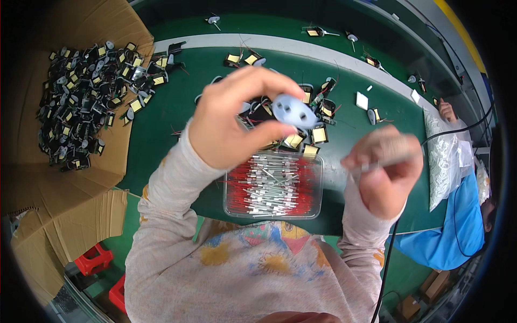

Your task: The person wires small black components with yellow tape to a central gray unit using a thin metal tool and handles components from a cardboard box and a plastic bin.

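Note:
My left hand (221, 126) pinches a pale blue-grey oval plastic part (293, 111) between thumb and forefinger, its face with several dark holes turned up. To its right my right hand (396, 175) is closed and smeared by motion; something small and greyish shows at its fingertips, too blurred to name. Below my hands sits a clear plastic box (273, 216) full of red-wired components with white and silver middles. Behind and under my left hand lie several black assemblies (319, 134) with yellow pads and thin wires, partly hidden by the hand.
A cardboard box (116, 180) at the left holds a heap of similar black assemblies (81, 107). More lie beyond the pale strip (291, 46) across the green table. Bags of white pieces (441, 156) stand at the right, near another person's hand (446, 110) and blue sleeve (444, 231).

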`<state>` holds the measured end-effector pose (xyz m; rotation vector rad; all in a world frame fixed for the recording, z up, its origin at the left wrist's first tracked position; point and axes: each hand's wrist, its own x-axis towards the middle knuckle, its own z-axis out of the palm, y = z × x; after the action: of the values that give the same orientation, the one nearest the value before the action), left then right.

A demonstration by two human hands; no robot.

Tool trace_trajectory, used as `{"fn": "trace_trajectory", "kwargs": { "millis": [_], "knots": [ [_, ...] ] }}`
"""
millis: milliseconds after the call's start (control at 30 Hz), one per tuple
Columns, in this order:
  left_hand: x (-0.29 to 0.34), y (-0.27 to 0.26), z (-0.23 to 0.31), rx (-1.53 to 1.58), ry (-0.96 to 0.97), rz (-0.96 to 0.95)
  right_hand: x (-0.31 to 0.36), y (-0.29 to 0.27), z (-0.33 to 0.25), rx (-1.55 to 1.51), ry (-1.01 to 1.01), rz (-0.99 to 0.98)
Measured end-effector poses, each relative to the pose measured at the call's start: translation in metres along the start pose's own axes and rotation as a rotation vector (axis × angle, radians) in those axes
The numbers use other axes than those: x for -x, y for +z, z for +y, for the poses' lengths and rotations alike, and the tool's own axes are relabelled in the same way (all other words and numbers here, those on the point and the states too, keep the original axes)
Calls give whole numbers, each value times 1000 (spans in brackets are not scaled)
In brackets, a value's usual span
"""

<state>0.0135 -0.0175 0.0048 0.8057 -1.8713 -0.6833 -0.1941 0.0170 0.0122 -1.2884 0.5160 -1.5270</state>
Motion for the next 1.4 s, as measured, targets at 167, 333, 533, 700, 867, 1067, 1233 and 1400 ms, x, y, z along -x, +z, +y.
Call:
{"fn": "trace_trajectory", "kwargs": {
  "millis": [167,333,533,700,867,1067,1233,1400],
  "knots": [
    [1,9,9,-99,218,-32,2,-4,-6,414,-439,-216],
    [1,11,9,-195,240,-34,5,-6,-12,665,-510,-201],
    [4,11,10,-278,248,-9,1,-5,-15,709,-423,-224],
    [3,13,11,-324,274,-21,1,-6,-16,704,-424,-191],
    [5,12,16,-369,249,-31,2,-2,-19,767,-446,-194],
    [6,13,11,-376,314,26,4,5,-21,795,-438,-174],
    [6,13,11,-369,329,18,9,7,-21,799,-427,-124],
    [6,11,10,-365,333,26,8,9,-28,797,-372,-191]
  ]
}}
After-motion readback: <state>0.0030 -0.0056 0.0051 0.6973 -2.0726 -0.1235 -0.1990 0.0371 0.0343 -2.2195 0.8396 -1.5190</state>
